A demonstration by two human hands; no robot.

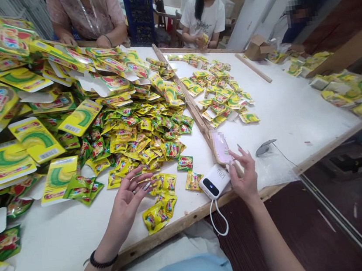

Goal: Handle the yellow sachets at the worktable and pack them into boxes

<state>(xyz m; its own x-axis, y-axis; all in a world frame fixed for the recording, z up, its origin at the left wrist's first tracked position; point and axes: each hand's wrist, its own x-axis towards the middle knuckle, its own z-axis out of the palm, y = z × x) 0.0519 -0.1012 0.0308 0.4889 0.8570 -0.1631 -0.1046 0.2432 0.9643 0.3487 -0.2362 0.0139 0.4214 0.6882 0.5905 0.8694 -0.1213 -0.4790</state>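
My right hand (pixel 244 175) holds a pink phone (pixel 220 147) upright by its lower edge, just above a white power bank (pixel 213 181) that lies on the table's front edge with its cable hanging down. My left hand (pixel 129 195) hovers palm up with fingers spread and nothing in it, beside a loose heap of small yellow-green sachets (pixel 160 202). A large pile of the same sachets (pixel 141 131) spreads behind it on the white table (pixel 58 238).
Flat yellow-green cartons (pixel 9 159) are stacked at the left. A wooden strip (pixel 185 95) divides the table; more sachets (pixel 220 93) lie beyond it. Two people sit at the far side. A grey object (pixel 264 146) lies right of the phone.
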